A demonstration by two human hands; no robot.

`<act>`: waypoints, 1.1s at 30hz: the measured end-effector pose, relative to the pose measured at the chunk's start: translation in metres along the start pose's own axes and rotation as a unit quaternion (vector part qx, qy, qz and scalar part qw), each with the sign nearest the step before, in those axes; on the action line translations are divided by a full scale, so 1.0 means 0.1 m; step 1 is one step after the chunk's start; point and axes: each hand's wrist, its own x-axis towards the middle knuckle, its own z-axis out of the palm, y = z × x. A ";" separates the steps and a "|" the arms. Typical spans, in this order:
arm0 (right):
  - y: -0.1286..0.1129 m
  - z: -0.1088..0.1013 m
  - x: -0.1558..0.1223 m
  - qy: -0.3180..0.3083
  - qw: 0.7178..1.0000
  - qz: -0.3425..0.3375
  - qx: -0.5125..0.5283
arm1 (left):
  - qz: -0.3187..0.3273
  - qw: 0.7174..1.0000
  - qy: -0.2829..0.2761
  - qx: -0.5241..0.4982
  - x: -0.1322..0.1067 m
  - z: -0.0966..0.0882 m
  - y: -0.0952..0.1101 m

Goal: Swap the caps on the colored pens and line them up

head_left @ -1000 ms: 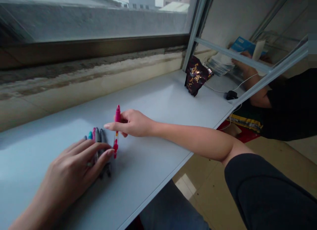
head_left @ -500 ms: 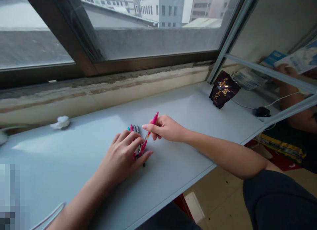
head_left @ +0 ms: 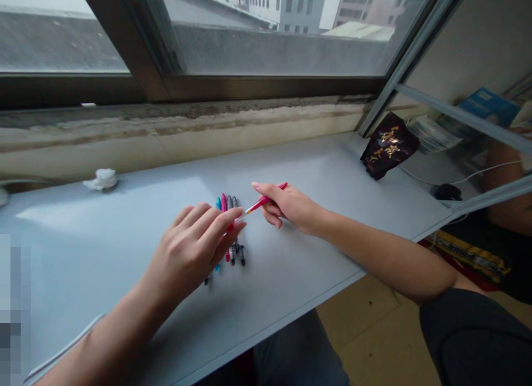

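I see pink pen (head_left: 258, 203) tipped flatter mid-frame: left hand (head_left: 189, 247) pinches clear end, right hand (head_left: 297, 207) grips other, so both ends held; pen row (head_left: 231, 255) below more exposed.

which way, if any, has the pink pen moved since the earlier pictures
Yes: against the desk's back edge, the pink pen in the right hand has tipped from steep to a shallower slant, its upper end swinging right.

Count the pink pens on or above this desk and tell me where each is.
2: one pink pen held by the left hand and right hand; another lies between a teal pen and a grey pen. The left hand may hide more.
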 end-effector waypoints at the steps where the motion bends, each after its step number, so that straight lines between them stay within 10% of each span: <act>1: 0.01 0.01 0.00 -0.005 1.000 0.002 0.006 | 0.000 1.000 -0.002 0.000 0.00 0.00 0.01; 13: -0.02 -0.14 0.05 -0.113 0.981 -0.136 -0.083 | -0.149 0.971 -0.049 -0.178 -0.13 0.07 -0.01; 33: -0.05 -0.35 0.05 -0.025 0.950 -0.179 -0.253 | -0.266 0.939 -0.114 -0.187 -0.15 0.06 -0.08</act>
